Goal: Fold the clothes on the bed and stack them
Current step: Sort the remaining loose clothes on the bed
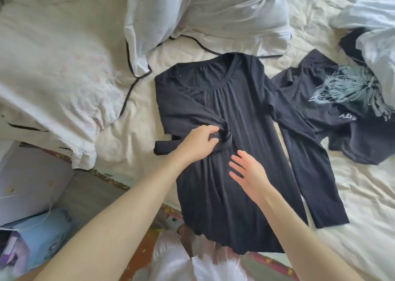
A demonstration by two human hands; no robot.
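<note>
Cream bed sheet (352,195) carries a black top (235,131). Left hand (197,142) pinches its folded sleeve (222,136). Right hand (249,172) hovers spread, fingers straight, near it.

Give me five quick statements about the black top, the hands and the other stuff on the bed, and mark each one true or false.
1. The left hand grips the folded-in sleeve of the black top. True.
2. The right hand holds a hanger. False: its fingers are spread over the top and hold nothing.
3. The other sleeve is already folded across the front. False: it lies stretched out on the sheet.
4. A dark shirt with a pale print lies crumpled beside the top. True.
5. The top lies with its neckline toward the person. False: the neckline points away, toward the pillow.
</note>
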